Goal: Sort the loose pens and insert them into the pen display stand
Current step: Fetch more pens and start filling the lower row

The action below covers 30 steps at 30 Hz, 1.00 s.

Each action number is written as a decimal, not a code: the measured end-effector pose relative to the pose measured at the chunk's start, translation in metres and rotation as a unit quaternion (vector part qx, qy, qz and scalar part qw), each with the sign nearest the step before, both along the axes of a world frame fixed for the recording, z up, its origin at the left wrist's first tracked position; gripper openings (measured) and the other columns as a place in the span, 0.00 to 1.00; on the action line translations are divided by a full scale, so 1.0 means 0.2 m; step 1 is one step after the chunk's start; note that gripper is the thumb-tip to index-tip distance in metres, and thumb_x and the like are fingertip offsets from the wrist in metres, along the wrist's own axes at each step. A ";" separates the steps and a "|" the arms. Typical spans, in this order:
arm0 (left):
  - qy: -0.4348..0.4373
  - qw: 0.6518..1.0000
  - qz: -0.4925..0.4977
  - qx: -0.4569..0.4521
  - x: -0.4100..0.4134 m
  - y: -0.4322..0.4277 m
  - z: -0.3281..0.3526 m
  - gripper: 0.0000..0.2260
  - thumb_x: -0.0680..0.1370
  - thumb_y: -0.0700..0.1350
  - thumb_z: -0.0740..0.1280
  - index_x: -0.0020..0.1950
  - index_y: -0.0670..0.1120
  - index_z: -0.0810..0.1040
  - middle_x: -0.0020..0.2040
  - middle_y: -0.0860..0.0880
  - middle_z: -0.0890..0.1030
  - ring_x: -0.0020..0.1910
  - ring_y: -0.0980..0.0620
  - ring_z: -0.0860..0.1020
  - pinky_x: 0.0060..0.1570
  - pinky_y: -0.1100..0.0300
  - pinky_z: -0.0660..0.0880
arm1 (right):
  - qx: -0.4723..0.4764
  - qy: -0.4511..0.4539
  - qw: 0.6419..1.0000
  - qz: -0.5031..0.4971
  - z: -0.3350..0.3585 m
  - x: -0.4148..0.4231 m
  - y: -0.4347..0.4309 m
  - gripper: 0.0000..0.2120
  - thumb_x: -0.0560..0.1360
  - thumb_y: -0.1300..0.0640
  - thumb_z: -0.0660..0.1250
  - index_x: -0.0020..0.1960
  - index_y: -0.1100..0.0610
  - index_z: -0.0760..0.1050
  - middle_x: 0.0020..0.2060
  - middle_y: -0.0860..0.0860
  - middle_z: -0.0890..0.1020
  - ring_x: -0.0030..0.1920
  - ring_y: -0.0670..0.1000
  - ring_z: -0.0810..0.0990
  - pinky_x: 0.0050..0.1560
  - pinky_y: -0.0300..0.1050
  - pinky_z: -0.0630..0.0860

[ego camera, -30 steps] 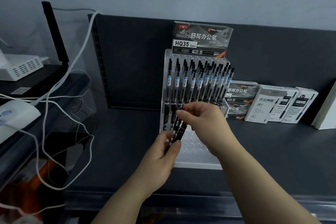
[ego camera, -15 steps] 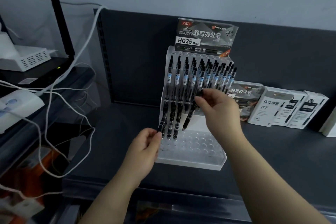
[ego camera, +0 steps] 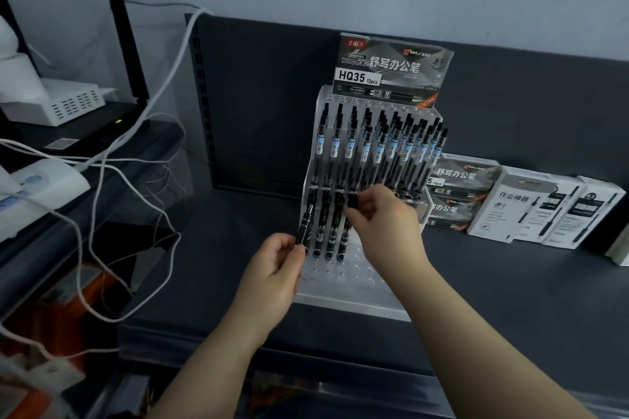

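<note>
A clear acrylic pen display stand [ego camera: 354, 299] stands on the dark shelf, its upper tiers full of black pens [ego camera: 377, 153] with blue labels. Three black pens stand in the lower tier's left holes, and a fourth [ego camera: 346, 231] is being set beside them. My right hand [ego camera: 384, 224] pinches the top of that fourth pen. My left hand [ego camera: 275, 269] grips a loose black pen [ego camera: 305, 226] at the stand's left edge, its tip pointing up.
Boxes of pens [ego camera: 531, 204] lie to the right of the stand on the shelf [ego camera: 510, 299]. At the left, a black router [ego camera: 102, 126], white devices and loose white cables [ego camera: 102, 214] crowd a lower stand.
My right hand has carried its pen down from the upper rows into the lower tier beside the three standing pens. My left hand stayed at the stand's left edge with its pen.
</note>
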<state>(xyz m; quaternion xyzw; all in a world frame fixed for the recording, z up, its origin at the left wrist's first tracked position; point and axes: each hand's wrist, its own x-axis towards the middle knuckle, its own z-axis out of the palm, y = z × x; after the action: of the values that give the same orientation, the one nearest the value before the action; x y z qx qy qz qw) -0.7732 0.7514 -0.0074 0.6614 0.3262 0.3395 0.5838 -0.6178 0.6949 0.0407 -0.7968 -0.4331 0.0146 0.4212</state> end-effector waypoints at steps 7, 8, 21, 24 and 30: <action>-0.009 0.999 -0.028 0.036 0.03 -0.01 0.00 0.03 0.80 0.45 0.62 0.50 0.51 0.75 0.33 0.52 0.73 0.30 0.58 0.71 0.32 0.62 0.71 | 0.050 0.084 0.995 0.007 0.07 -0.06 -0.10 0.08 0.73 0.48 0.69 0.47 0.52 0.75 0.37 0.45 0.80 0.38 0.43 0.79 0.38 0.37 0.75; -0.013 0.998 -0.034 0.043 0.04 -0.02 0.01 0.03 0.79 0.44 0.62 0.50 0.52 0.74 0.33 0.53 0.74 0.30 0.58 0.72 0.32 0.63 0.72 | 0.043 0.114 0.992 0.023 0.08 -0.08 -0.11 0.09 0.73 0.48 0.69 0.46 0.52 0.77 0.36 0.46 0.81 0.36 0.45 0.80 0.36 0.37 0.76; -0.052 0.996 -0.067 -0.022 0.11 -0.08 0.05 0.05 0.77 0.41 0.66 0.49 0.49 0.80 0.38 0.50 0.81 0.36 0.55 0.80 0.42 0.62 0.78 | 0.057 0.255 0.962 0.082 0.12 -0.08 -0.18 0.08 0.74 0.58 0.70 0.53 0.50 0.79 0.32 0.45 0.80 0.27 0.39 0.75 0.32 0.31 0.73; -0.046 0.998 -0.038 0.017 0.14 -0.08 0.04 0.03 0.74 0.43 0.70 0.45 0.50 0.80 0.36 0.54 0.80 0.36 0.55 0.79 0.42 0.60 0.78 | 0.065 0.247 0.966 0.044 0.12 -0.08 -0.18 0.05 0.71 0.56 0.73 0.47 0.53 0.79 0.35 0.52 0.82 0.28 0.40 0.75 0.31 0.33 0.73; -0.014 0.994 -0.010 0.110 0.14 -0.05 0.03 0.06 0.76 0.44 0.69 0.51 0.52 0.79 0.46 0.57 0.81 0.45 0.65 0.78 0.44 0.73 0.73 | 0.151 0.159 0.975 0.022 0.24 -0.04 -0.17 0.06 0.72 0.58 0.72 0.44 0.48 0.78 0.35 0.44 0.83 0.34 0.37 0.80 0.35 0.28 0.74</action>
<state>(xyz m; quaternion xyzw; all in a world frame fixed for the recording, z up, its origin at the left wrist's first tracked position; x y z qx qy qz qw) -0.7442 0.7419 -0.0019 0.7201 0.2719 0.3769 0.5153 -0.6253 0.6600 0.0879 -0.7016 -0.3753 0.0843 0.5998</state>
